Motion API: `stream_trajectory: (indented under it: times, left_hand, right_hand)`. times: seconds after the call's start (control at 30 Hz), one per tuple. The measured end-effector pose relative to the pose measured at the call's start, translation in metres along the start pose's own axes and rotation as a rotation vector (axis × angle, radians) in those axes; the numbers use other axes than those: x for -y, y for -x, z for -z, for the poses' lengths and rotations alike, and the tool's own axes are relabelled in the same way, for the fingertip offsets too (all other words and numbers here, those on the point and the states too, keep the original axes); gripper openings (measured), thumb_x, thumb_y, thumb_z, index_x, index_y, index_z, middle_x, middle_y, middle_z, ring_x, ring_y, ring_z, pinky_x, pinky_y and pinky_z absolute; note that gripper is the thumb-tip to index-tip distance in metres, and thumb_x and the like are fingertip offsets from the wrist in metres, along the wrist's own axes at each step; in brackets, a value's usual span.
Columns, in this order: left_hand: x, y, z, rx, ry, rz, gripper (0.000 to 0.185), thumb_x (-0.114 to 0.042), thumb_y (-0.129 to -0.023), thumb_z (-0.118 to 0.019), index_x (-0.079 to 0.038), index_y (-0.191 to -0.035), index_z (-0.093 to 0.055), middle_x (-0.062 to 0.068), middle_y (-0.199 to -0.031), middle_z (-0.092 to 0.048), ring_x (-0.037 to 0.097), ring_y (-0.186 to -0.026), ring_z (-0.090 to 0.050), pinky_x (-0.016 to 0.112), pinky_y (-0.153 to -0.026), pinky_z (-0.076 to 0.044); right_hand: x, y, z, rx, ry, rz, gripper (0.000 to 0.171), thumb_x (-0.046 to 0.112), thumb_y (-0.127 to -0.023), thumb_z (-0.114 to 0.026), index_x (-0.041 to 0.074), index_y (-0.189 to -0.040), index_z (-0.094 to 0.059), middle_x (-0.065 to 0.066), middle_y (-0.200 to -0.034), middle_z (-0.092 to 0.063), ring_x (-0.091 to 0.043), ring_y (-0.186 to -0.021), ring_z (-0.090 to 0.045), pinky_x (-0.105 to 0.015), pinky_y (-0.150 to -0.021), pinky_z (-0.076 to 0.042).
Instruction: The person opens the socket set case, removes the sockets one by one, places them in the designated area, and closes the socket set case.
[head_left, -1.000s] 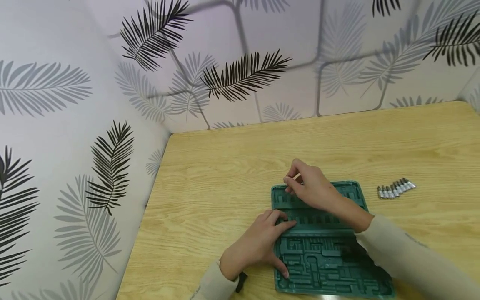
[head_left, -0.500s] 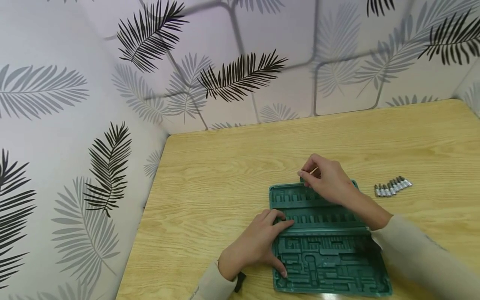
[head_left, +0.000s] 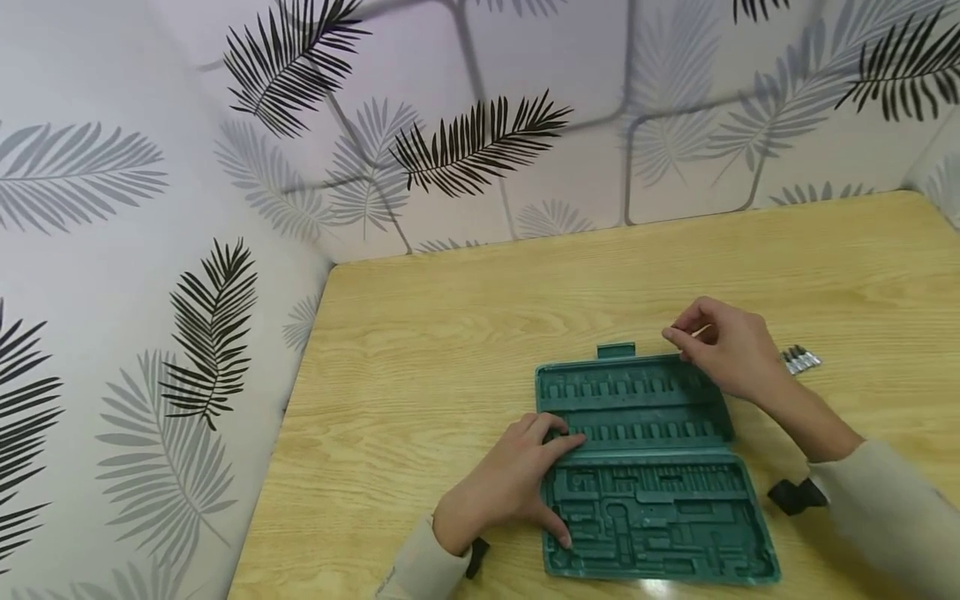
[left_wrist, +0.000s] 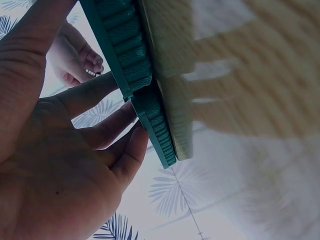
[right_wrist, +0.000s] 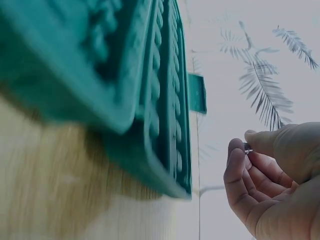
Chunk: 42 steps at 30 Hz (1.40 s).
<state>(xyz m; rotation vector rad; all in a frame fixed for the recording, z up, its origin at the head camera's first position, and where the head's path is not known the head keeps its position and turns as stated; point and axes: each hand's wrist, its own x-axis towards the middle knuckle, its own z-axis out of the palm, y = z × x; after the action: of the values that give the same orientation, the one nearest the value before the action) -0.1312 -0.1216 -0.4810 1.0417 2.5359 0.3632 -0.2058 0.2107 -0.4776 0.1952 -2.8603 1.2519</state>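
Note:
A green moulded tool case (head_left: 678,510) lies open flat on the table, with slots in its upper half and shaped recesses in its lower half. My left hand (head_left: 506,479) rests spread on its left edge, fingertips on the upper half and thumb on the lower. Beyond the case's upper right corner, my right hand (head_left: 731,354) is raised. Its thumb and forefinger pinch a small silvery metal bit (right_wrist: 247,147), mostly hidden by the fingertips. Silver screwdriver bits (head_left: 801,359) with dark tips lie just right of that hand, which covers part of their row.
The case's latch tab (head_left: 617,351) sticks out from its far edge. A wood-grain table (head_left: 420,358) reaches back to a wall (head_left: 555,150) with a feather pattern. Black pieces show at both wrists, one beside the right sleeve (head_left: 862,492).
My right hand has moved right, from over the upper left of the case to beyond its upper right corner, uncovering the slots and latch tab. The left hand stays on the case edge.

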Motion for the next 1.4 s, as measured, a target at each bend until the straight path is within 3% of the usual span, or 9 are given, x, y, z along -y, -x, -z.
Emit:
stream_trajectory:
  times: [0.43,0.63,0.9,1.13,1.4]
  left_hand:
    - [-0.001,0.001,0.000,0.007,0.014,0.012,0.121,-0.061,-0.063,-0.103,-0.021,-0.165,-0.052,0.004,-0.158,-0.050,0.023,-0.144,-0.050,0.042,-0.125,-0.043]
    - [0.000,0.001,0.000,0.006,0.010,0.011,0.120,-0.062,-0.064,-0.103,-0.020,-0.164,-0.052,0.005,-0.159,-0.049,0.023,-0.145,-0.049,0.044,-0.126,-0.043]
    - [-0.002,0.001,0.001,0.005,0.010,0.009,0.120,-0.061,-0.064,-0.103,-0.020,-0.164,-0.052,0.005,-0.158,-0.049,0.024,-0.144,-0.049,0.044,-0.125,-0.043]
    - [-0.002,0.001,0.000,0.013,0.018,0.011,0.119,-0.061,-0.064,-0.103,-0.020,-0.164,-0.052,0.005,-0.159,-0.049,0.024,-0.144,-0.049,0.043,-0.126,-0.043]
    - [-0.001,0.001,0.000,0.000,0.014,0.000,0.120,-0.062,-0.064,-0.102,-0.020,-0.164,-0.052,0.005,-0.158,-0.050,0.024,-0.144,-0.049,0.043,-0.125,-0.044]
  right_hand:
    - [-0.054,0.018,0.043,-0.092,0.153,-0.078,0.026,0.028,-0.108,-0.071,0.003,-0.108,-0.077,-0.022,-0.096,-0.079,-0.024,-0.079,-0.072,-0.027,-0.055,-0.047]
    - [-0.076,0.027,0.057,-0.121,0.215,-0.156,0.027,0.025,-0.108,-0.070,-0.002,-0.108,-0.075,-0.028,-0.099,-0.078,-0.040,-0.081,-0.074,-0.029,-0.055,-0.047]
    - [-0.100,0.033,0.071,-0.107,0.235,-0.209,0.033,0.024,-0.110,-0.066,-0.008,-0.113,-0.073,-0.037,-0.108,-0.074,-0.056,-0.096,-0.072,-0.033,-0.055,-0.052]
    - [-0.112,0.032,0.076,-0.086,0.242,-0.247,0.032,0.019,-0.110,-0.064,-0.011,-0.114,-0.073,-0.038,-0.107,-0.074,-0.058,-0.098,-0.072,-0.026,-0.058,-0.047]
    - [-0.114,0.033,0.077,-0.070,0.243,-0.282,0.032,0.020,-0.110,-0.064,-0.011,-0.114,-0.073,-0.037,-0.107,-0.074,-0.056,-0.098,-0.071,-0.028,-0.059,-0.047]
